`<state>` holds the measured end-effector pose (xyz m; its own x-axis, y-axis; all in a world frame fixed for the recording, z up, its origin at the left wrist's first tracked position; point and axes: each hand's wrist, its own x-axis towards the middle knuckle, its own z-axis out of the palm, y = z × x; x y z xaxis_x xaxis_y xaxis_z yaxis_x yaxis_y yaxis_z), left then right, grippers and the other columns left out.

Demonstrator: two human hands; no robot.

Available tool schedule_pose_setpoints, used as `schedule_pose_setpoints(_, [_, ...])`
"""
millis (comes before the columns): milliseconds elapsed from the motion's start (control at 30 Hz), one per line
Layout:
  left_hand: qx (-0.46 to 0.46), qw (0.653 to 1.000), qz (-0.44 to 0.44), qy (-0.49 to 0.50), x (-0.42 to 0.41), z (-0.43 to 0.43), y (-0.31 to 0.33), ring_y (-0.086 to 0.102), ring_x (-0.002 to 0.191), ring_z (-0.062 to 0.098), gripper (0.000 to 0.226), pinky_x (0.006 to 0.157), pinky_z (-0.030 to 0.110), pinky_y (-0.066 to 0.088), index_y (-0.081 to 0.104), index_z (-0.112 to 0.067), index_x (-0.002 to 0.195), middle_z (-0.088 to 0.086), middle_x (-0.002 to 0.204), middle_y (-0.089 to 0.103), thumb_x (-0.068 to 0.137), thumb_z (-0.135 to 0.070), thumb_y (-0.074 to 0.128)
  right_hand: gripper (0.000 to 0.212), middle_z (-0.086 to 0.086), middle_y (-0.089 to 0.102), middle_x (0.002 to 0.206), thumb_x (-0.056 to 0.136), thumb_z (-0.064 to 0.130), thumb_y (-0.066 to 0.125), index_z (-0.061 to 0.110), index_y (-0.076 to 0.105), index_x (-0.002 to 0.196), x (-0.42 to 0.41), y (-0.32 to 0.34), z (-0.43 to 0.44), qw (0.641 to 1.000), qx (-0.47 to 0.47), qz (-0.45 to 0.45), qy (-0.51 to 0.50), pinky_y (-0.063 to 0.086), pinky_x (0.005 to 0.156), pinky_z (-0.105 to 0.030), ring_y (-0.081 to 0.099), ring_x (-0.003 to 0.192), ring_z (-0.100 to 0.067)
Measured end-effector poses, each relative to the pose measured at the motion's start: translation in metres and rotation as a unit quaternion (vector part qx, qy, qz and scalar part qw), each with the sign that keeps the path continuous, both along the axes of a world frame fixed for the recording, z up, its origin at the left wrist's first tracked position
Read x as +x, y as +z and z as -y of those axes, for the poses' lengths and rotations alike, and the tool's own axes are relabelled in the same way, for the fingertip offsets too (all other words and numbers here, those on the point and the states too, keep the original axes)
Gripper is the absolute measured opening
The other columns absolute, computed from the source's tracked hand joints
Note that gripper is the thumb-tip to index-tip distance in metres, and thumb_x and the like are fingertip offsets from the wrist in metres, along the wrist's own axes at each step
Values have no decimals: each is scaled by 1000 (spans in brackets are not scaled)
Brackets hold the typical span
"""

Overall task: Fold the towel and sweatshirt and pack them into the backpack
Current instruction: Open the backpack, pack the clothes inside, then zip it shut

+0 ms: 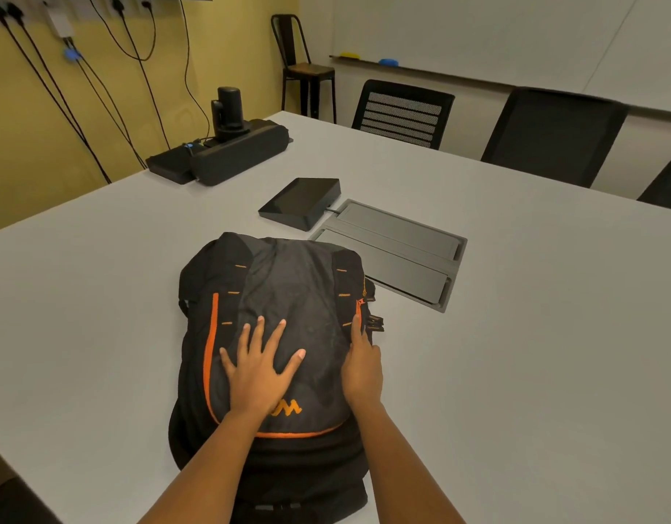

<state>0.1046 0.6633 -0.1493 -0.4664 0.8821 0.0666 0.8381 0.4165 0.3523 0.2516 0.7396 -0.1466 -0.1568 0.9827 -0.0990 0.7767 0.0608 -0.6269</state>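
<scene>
A black and grey backpack [288, 289] with orange zip trim lies flat on the white table [99, 296], its front panel facing up. My left hand [258, 368] presses flat on the front panel with fingers spread. At the backpack's right edge my right hand [362, 366] lies along the orange zip, its index finger stretched toward the orange zip pull [360, 302]; the other fingers are hidden. No towel or sweatshirt is in sight.
A black flat box [302, 202] and a grey cable hatch [394, 251] in the table lie just beyond the backpack. A black conference device [228, 149] stands at the far left. Black chairs [402, 111] line the far edge.
</scene>
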Motion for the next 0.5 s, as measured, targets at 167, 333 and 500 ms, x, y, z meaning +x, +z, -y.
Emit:
schedule_pose_setpoints(167, [1,999,2,-36,26,12,1,0,146,20,93,111,61,1,15,-46,144,-5,158,10,65,-87,-9,63,-5,32,150,100,20,36,31,-2,149,30,-3,25,999,16,-1,-46,38,105,-37,41,127,-26])
schedule_pose_setpoints(333, [-11,998,2,-69,54,25,5,-3,146,20,94,111,60,-1,12,-47,145,-6,158,6,63,-87,-12,64,-5,33,149,100,20,37,31,-2,149,61,-1,47,997,13,11,-80,39,104,-36,42,125,-25])
schedule_pose_setpoints(500, [-25,995,3,-99,81,37,6,-6,146,18,94,111,60,-4,6,-48,144,-7,158,2,61,-88,-13,68,-2,30,152,99,25,41,29,-3,150,90,1,70,993,20,39,-110,40,103,-34,44,124,-24])
